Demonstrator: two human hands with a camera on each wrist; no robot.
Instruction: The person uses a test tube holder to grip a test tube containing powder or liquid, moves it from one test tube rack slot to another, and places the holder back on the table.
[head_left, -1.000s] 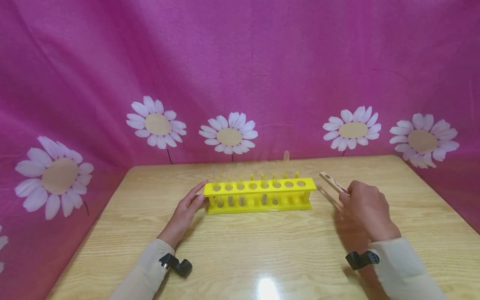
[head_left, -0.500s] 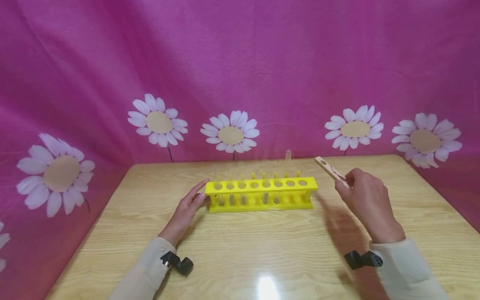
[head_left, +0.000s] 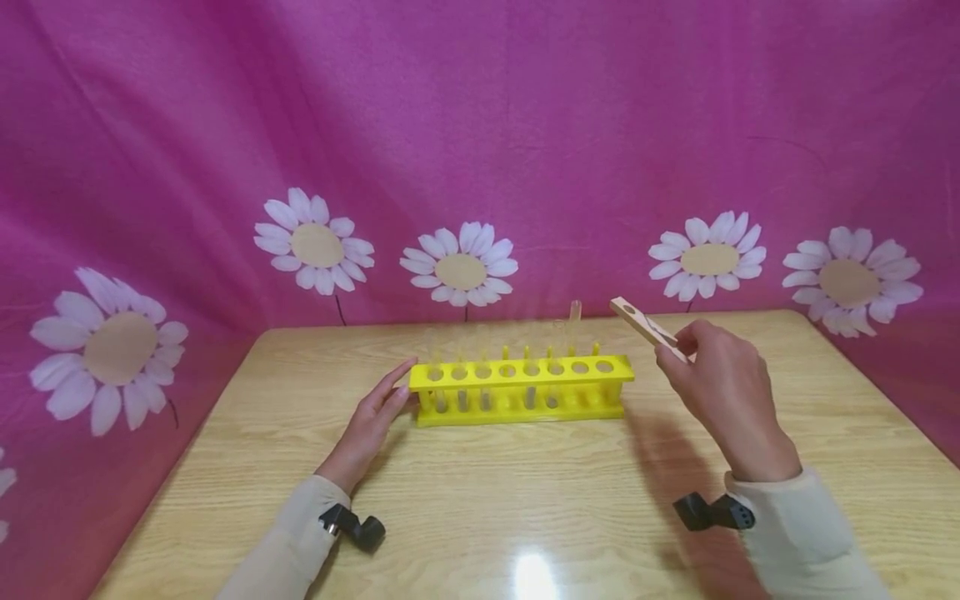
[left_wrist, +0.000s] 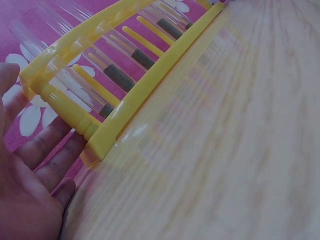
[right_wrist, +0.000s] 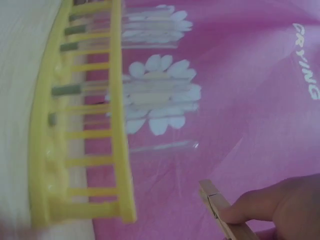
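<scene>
A yellow test tube rack (head_left: 517, 373) stands upright on the table. My left hand (head_left: 371, 429) holds its left end, thumb at the front and fingers reaching behind the end post (left_wrist: 67, 112). Several clear test tubes stand in it, with dark contents (left_wrist: 119, 78) at the bottom of some. One clear tube (head_left: 575, 311) rises higher behind the rack's right half. Above the table, right of the rack, my right hand (head_left: 723, 392) pinches a wooden test tube holder (head_left: 637, 321). The holder's tip points up and left, with nothing visible in it.
The wood-grain table (head_left: 487, 508) extends around the rack. Behind it hangs a magenta cloth (head_left: 570, 150) printed with white flowers. Thin yellow pegs (left_wrist: 142, 41) stand along the rack's back.
My right hand has risen and moved left with the wooden test tube holder, bringing its tip closer to the rack's right end. The left hand and rack have stayed in place.
</scene>
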